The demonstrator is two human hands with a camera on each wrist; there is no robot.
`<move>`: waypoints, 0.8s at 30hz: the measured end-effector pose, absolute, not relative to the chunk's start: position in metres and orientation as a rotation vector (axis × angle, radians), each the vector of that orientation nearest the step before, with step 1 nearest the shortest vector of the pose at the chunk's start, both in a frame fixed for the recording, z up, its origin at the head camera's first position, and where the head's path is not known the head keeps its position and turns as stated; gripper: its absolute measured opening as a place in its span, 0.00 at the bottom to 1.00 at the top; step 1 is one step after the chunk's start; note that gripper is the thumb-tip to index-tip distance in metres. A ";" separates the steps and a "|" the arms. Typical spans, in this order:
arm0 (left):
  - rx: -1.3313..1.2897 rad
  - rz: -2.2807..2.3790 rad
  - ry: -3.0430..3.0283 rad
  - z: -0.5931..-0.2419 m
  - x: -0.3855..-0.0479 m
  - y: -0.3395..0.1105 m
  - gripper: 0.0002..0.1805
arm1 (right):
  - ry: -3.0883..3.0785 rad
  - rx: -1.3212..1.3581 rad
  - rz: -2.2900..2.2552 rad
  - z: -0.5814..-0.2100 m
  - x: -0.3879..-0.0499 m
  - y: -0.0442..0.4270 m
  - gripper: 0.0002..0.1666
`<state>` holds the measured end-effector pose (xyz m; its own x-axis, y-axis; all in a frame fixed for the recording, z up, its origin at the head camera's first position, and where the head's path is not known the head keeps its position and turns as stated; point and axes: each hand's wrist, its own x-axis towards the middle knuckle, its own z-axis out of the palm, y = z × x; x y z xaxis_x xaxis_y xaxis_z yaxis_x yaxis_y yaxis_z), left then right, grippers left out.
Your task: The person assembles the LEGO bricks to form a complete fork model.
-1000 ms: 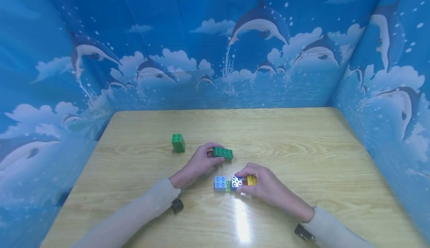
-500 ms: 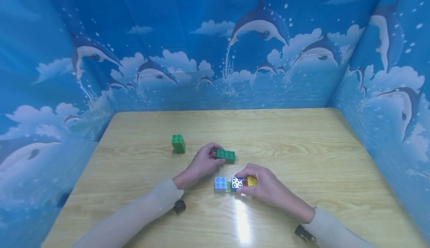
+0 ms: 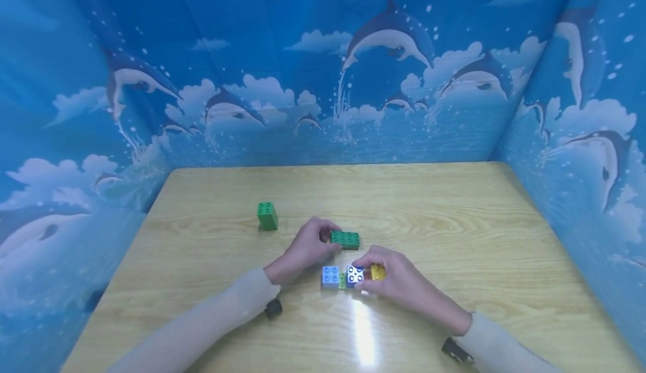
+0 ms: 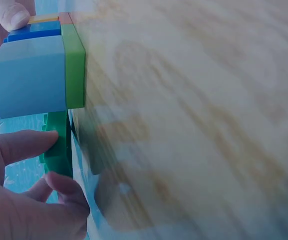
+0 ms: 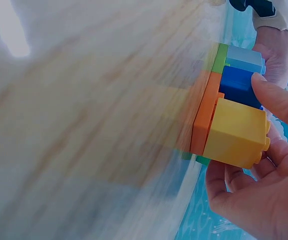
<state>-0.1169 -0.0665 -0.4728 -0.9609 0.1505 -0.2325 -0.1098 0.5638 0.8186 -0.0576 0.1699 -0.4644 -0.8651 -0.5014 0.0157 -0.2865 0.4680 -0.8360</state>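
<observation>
One yellow block [image 3: 377, 272] is partly hidden by the right hand [image 3: 398, 276].
</observation>
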 end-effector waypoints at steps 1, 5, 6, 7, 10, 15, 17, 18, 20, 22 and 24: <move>0.044 1.339 2.528 -0.473 -0.117 -0.066 0.22 | 2.489 -0.683 -1.344 -0.465 -0.057 0.170 0.21; 0.090 1.321 2.520 -0.474 -0.117 -0.066 0.22 | 2.497 -0.698 -1.335 -0.464 -0.057 0.170 0.22; 0.102 1.320 2.518 -0.474 -0.117 -0.066 0.22 | 2.497 -0.697 -1.332 -0.464 -0.057 0.170 0.22; 0.113 1.319 2.517 -0.475 -0.117 -0.066 0.22 | 2.499 -0.695 -1.328 -0.463 -0.057 0.170 0.22; 0.136 1.320 2.513 -0.476 -0.118 -0.066 0.22 | 2.501 -0.677 -1.321 -0.463 -0.057 0.171 0.22; 0.160 1.319 2.512 -0.477 -0.119 -0.066 0.23 | 2.500 -0.680 -1.328 -0.464 -0.058 0.170 0.22; 0.166 1.312 2.514 -0.477 -0.119 -0.066 0.23 | 2.500 -0.685 -1.330 -0.464 -0.058 0.170 0.22; 0.171 1.308 2.518 -0.478 -0.120 -0.066 0.23 | 2.500 -0.687 -1.329 -0.465 -0.058 0.169 0.22; 0.179 1.300 2.521 -0.478 -0.120 -0.065 0.23 | 2.504 -0.689 -1.325 -0.465 -0.058 0.169 0.23; 0.188 1.299 2.524 -0.478 -0.120 -0.064 0.23 | 2.509 -0.698 -1.319 -0.466 -0.057 0.170 0.23; 0.195 1.297 2.526 -0.477 -0.119 -0.063 0.22 | 2.515 -0.704 -1.312 -0.466 -0.057 0.171 0.23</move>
